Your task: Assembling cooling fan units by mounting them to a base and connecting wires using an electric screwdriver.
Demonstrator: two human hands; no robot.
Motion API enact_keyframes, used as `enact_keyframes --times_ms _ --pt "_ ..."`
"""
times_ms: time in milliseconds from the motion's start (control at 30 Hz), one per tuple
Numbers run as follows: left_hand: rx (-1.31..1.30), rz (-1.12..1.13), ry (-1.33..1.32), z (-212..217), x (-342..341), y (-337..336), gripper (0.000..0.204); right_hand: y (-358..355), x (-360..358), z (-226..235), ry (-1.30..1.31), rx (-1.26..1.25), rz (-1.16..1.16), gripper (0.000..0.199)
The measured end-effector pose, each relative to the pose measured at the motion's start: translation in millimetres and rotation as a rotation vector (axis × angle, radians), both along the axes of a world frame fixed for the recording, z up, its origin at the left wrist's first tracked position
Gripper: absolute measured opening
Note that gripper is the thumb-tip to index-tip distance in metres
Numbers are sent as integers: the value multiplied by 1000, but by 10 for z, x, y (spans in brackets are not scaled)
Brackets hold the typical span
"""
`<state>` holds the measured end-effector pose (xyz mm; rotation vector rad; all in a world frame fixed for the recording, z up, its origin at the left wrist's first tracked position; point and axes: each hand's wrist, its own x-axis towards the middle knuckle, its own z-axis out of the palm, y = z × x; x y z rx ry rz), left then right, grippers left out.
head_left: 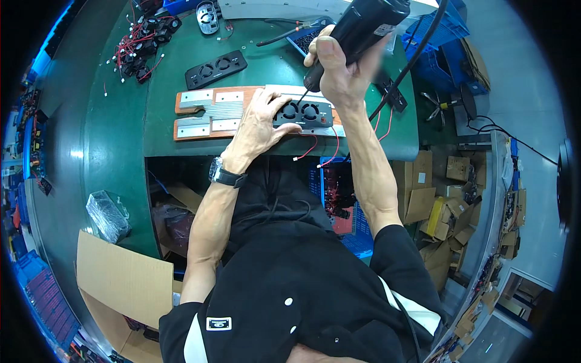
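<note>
My right hand [346, 75] is wrapped round a black electric screwdriver [363, 33], held tilted with its bit pointing down. The tip of the bit meets the upper edge of a black panel with two round fans [310, 112]. My left hand [261, 121] grips the left end of that panel between thumb and fingers. Under the panel lies a wooden fixture board [240, 134] with ribbed metal plates [229, 112]. Thin red wires with white plugs [327, 162] hang from the panel over the table's front edge.
Another black fan panel [216, 69] lies behind the board on the green table [254, 72]. Loose fans with red wires [139, 48] are heaped at the back left. A blue tray of screws [298, 41] stands behind my right hand. An open cardboard box [124, 272] is at lower left.
</note>
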<state>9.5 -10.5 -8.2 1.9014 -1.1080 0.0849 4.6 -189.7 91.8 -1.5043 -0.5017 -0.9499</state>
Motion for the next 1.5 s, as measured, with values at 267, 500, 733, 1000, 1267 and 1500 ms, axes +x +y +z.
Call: enact_keyframes --times_ms 267,500,733,1000,1267,1500 --pt "3 17 20 38 1 16 61 9 17 86 -51 62 -124 41" --pt "-5 0 26 15 -11 9 63 -733 522 282 -185 67 -424 68" --pt "34 15 51 0 -21 7 65 -774 700 -143 -59 -57 -588 91" --pt "12 7 26 67 -16 15 68 -700 573 345 -190 111 -397 69" --pt "-164 170 -13 376 379 -450 59 -672 435 553 -219 192 -383 67" --pt "-280 57 274 218 929 -1144 31 -648 386 558 -206 252 -438 74"
